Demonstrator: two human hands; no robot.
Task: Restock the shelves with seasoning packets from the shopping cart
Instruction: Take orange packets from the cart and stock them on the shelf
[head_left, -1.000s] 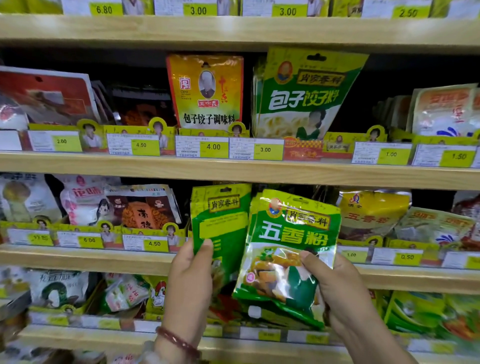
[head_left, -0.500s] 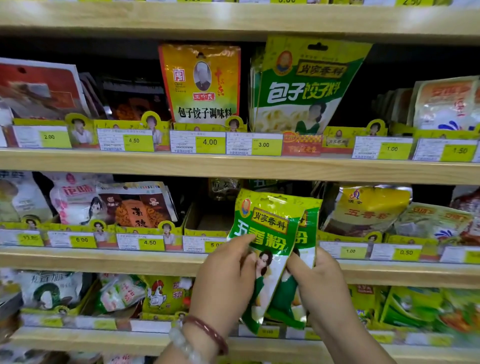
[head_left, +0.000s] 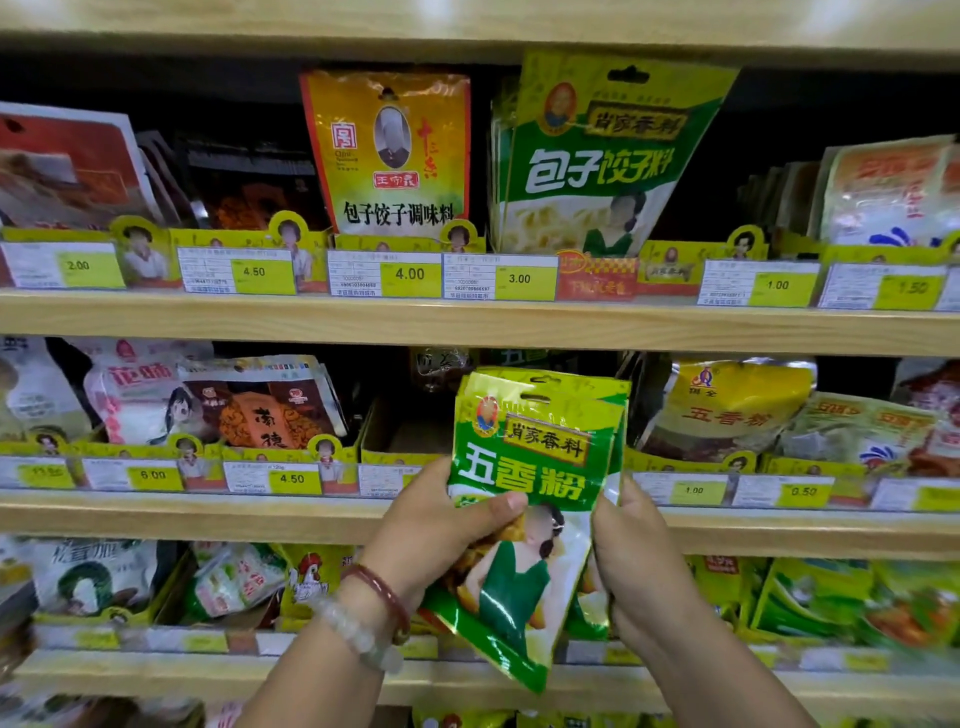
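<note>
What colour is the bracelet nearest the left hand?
Dark reddish-brown; the bracelet sits at the wrist of the left hand, clearest in the head view.

Green seasoning packets (head_left: 524, 499), stacked upright before middle shelf (head_left: 218, 512).

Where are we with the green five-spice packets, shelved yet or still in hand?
Not shelved yet. Both the left hand and the right hand hold the stack of green packets in front of the middle shelf. The open yellow tray behind them looks unfilled. The cart is out of view.
</note>
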